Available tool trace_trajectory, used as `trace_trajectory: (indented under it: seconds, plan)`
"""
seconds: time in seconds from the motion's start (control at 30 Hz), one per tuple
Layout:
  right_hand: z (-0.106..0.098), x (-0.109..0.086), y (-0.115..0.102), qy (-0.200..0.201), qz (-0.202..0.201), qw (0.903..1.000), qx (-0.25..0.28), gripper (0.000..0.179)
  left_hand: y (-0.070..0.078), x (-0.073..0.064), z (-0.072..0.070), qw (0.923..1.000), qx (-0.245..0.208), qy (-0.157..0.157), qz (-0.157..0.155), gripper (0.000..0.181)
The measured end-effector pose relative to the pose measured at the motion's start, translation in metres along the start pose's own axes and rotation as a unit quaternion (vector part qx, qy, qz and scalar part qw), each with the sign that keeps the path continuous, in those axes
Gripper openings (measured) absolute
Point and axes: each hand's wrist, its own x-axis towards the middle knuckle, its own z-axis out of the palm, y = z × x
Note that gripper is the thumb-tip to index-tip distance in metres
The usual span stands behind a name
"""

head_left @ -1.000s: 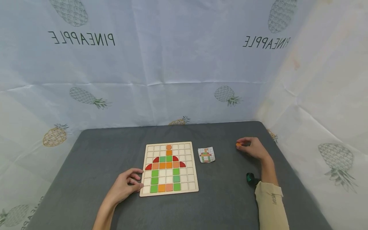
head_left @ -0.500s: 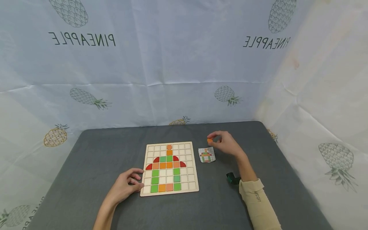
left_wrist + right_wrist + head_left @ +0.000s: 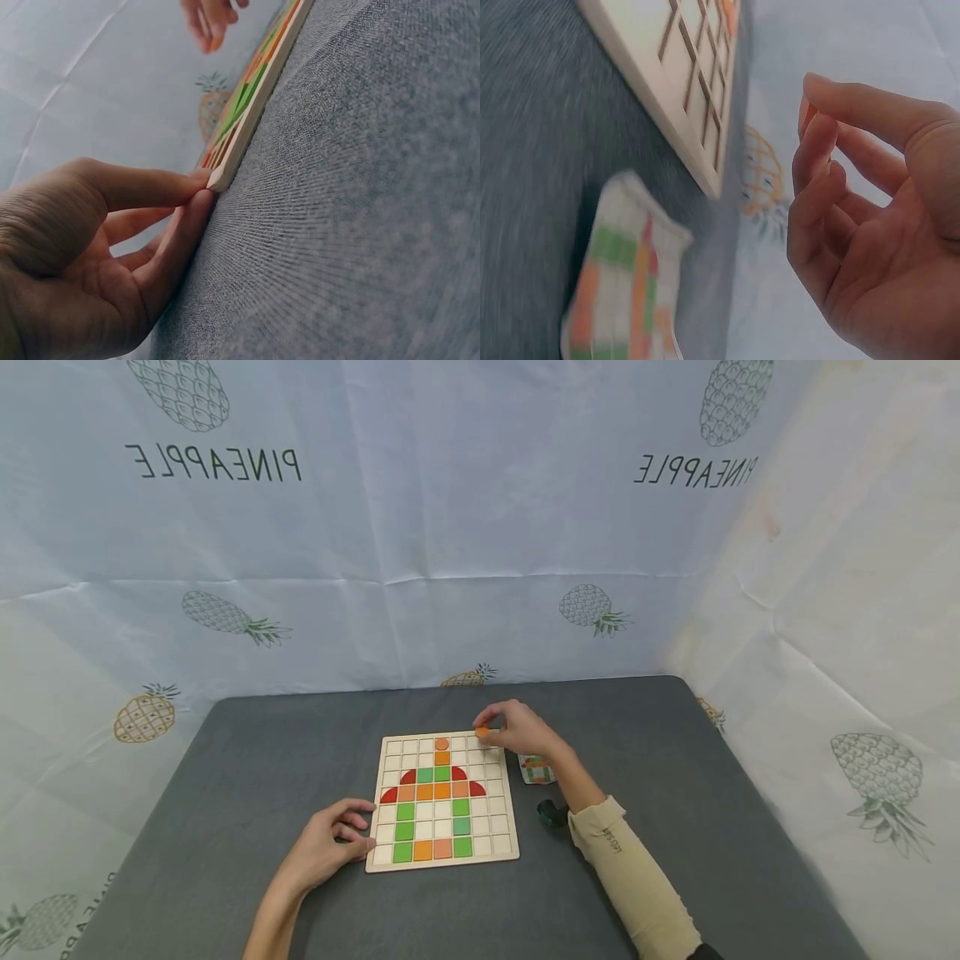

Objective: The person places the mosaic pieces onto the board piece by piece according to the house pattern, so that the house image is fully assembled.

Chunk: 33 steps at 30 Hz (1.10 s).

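Observation:
A square wooden grid board [image 3: 491, 827] lies on the dark table, with green, orange, salmon and red pieces set in part of its cells. At its left edge, my left hand [image 3: 318, 847] holds the board; in the left wrist view the thumb and a finger meet at the board's corner [image 3: 219, 180]. Over the board's far right corner, my right hand [image 3: 525, 731] pinches an orange round piece [image 3: 482, 732] between thumb and fingertips. In the right wrist view, the fingers mostly hide that piece.
A small pattern card [image 3: 537, 770] with a coloured grid lies right of the board, partly covered by the right hand. Behind the table [image 3: 300, 727] hangs a cloth [image 3: 480, 527] printed with pineapples. A dark green object [image 3: 551, 814] shows beside the right wrist.
My right hand has moved left with the orange round piece, from the table's right side, past the card, to above the board's far right corner. My left hand has stayed put.

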Motion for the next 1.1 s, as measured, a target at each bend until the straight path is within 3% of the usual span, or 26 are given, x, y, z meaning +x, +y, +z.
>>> trace_trajectory:
  seconds: [0.27, 0.43, 0.87, 1.1]
  plan:
    - [0.017, 0.027, -0.004, -0.048, 0.009, 0.9981, -0.037, 0.021, 0.001, 0.0, 0.002, 0.9999, 0.009, 0.005, -0.006, 0.059]
    - [0.024, 0.035, -0.006, -0.049, 0.03, 0.9964, -0.062, 0.016, 0.003, 0.002, 0.002, 0.9998, 0.017, 0.008, -0.007, 0.059]
    - [0.036, 0.04, -0.011, -0.025, 0.035, 0.9928, -0.112, 0.01, 0.0, 0.001, 0.001, 1.0, 0.002, -0.003, 0.002, 0.059]
    - [0.033, 0.035, -0.014, -0.026, 0.038, 0.9926, -0.112, 0.009, -0.001, 0.0, 0.0, 1.0, -0.003, -0.006, 0.003, 0.059]
